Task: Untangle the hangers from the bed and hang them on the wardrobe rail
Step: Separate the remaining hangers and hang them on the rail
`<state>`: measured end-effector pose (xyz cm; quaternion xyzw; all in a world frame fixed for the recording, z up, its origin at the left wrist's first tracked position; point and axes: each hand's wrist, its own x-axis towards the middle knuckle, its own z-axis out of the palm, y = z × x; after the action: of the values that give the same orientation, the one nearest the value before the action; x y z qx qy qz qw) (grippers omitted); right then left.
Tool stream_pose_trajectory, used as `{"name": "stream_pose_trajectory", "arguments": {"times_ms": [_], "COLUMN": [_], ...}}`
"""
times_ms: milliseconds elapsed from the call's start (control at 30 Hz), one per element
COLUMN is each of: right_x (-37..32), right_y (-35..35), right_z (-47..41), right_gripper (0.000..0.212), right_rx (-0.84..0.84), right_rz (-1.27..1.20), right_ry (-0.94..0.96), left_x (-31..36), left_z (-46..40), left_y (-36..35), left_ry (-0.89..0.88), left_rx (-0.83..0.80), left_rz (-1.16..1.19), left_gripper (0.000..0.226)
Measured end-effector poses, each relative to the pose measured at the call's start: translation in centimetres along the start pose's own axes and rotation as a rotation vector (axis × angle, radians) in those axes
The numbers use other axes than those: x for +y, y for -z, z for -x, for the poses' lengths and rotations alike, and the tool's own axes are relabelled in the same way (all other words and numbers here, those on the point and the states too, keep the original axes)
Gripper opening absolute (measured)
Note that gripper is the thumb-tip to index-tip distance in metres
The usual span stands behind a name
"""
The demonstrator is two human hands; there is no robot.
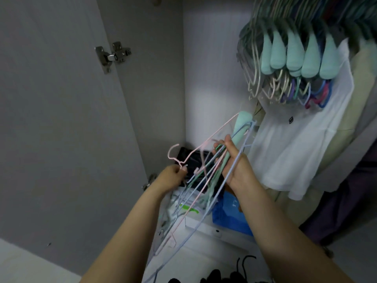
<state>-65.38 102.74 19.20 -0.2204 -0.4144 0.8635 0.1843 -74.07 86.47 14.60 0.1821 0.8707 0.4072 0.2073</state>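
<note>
We're at the open wardrobe, and both hands are busy. The right hand (230, 160) is wrapped around a bundle of wire hangers (206, 180), fingers curled tight round their mid-lengths, and the bundle runs on a long slant: upper ends, with a mint padded hanger (241, 127), up and to the right toward the clothes, lower ends trailing down to the near left past the forearms. The left hand (173, 176) sits just left of that bundle and a little lower, pinching the neck of a pink hanger (204, 149) right below its hook (173, 152). That hook curls up and free on the left side; the pink wire's shoulder rises to the right and crosses over the right hand's fingers, so it looks partly threaded through the bunch.

Here's the relation that matters: the rail's load of hung hangers (289, 64), mint pads and coloured wires, hangs up at the far right, well above both hands. The rail itself I can't make out. So the pink one has to come out leftward, along its own line away from the bundle, then swing up and right. The left hand has it; the right, I'd judge, anchors the rest.

Below, a white shirt (302, 144) hangs at right, a blue bag (228, 213) sits on the wardrobe floor, and the door hinge (112, 55) shows at left.
</note>
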Motion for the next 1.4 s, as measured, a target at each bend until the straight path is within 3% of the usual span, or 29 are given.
{"name": "stream_pose_trajectory", "arguments": {"times_ms": [67, 133, 167, 267, 333, 400, 467, 533, 600, 700, 800, 900, 967, 1000, 1200, 1300, 1400], "right_x": [0.4, 0.6, 0.7, 1.2, 1.7, 2.2, 2.2, 1.9, 2.0, 2.8, 3.0, 2.7, 3.0, 3.1, 4.1, 4.4, 4.1], "right_y": [-0.8, -1.2, -1.3, -2.0, -3.3, -4.7, -5.6, -6.1, -6.3, -7.2, -8.2, -8.8, -9.1, -9.3, -9.0, -8.5, -7.6], "right_z": [-0.3, -0.5, -0.7, -1.0, -1.1, -1.1, -1.2, -1.6, -1.7, -1.4, -1.1, -0.4, 0.1, 0.4, 0.7, 0.9, 0.4], "right_gripper": [0.034, 0.025, 0.023, 0.028, 0.030, 0.030, 0.027, 0.029, 0.035, 0.035, 0.033, 0.022, 0.011, 0.015, 0.049, 0.050, 0.040], "right_rx": [0.109, 0.148, 0.147, 0.137, 0.134, 0.120, 0.121, 0.179, 0.224, 0.173, 0.040, -0.107, -0.195, -0.226, -0.269, -0.273, -0.257], "right_rz": [0.140, 0.213, 0.238, 0.335, 0.410, 0.473, 0.430, 0.416, 0.445, 0.513, 0.631, 0.741, 0.775, 0.846, 1.550, 1.681, 1.676], "right_ry": [0.020, 0.043, 0.064, 0.098, 0.111, 0.109, 0.104, 0.085, 0.036, -0.009, -0.018, -0.017, 0.009, 0.054, 0.295, 0.398, 0.494], "left_x": [-0.2, -0.1, 0.2, 0.4, -0.1, -0.8, -2.0, -2.9, -3.0, -0.7, 0.1, -0.1, 0.5, 0.9, 0.9, 0.5, 0.0], "left_z": [0.1, 1.1, 1.9, 3.7, 4.0, 4.3, 4.3, 4.8, 4.9, 4.9, 4.9, 4.5, 4.1, 4.0, 3.5, 3.0, 2.7], "left_y": [-0.5, -0.3, -0.1, -0.2, -0.5, -0.5, -0.1, 0.7, 0.5, -0.6, -0.8, -0.3, -0.5, -0.6, -0.8, -0.8, -0.3], "left_ry": [0.029, -0.008, -0.062, -0.081, -0.092, -0.109, -0.135, -0.203, -0.280, -0.296, -0.166, -0.166, -0.195, -0.198, -0.123, -0.094, -0.043], "left_rx": [0.006, 0.170, 0.161, -0.269, -0.407, -0.445, -0.526, -0.555, -0.486, -0.238, -0.082, -0.105, -0.031, 0.023, 0.133, 0.131, 0.027], "left_rz": [-0.227, -0.192, -0.003, 0.687, 0.904, 1.062, 1.187, 1.114, 0.805, 0.572, 0.737, 0.842, 0.997, 1.041, 1.189, 1.331, 1.419], "left_gripper": [0.041, 0.050, 0.050, 0.075, 0.099, 0.127, 0.139, 0.132, 0.110, 0.089, 0.049, 0.039, 0.028, 0.024, 0.022, 0.019, 0.026]}}
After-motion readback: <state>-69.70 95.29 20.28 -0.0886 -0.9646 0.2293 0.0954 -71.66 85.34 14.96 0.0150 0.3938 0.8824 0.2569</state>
